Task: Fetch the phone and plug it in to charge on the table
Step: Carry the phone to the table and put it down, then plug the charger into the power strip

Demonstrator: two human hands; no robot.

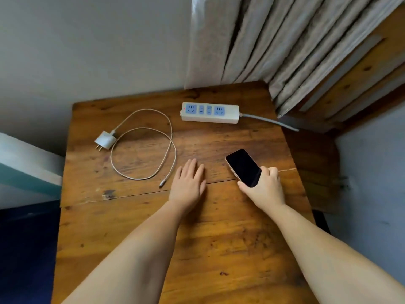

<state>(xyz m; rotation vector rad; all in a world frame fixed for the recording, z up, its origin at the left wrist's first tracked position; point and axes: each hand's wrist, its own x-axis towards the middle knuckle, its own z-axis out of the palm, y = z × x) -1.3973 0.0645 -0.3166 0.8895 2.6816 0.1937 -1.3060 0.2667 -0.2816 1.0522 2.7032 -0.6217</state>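
Observation:
A phone with a dark screen and pale edge lies screen up on the wooden table, right of centre. My right hand grips its near end with thumb and fingers around the sides. My left hand rests flat on the table, fingers together, holding nothing. Just left of that hand lies the loose connector end of a white charging cable, which loops back to a white plug adapter lying unplugged at the left. A white power strip with blue sockets sits at the back.
The strip's grey cord runs off the table's right edge. Grey curtains hang behind the table's far right corner. A grey wall stands behind the table. A wooden structure stands to the right.

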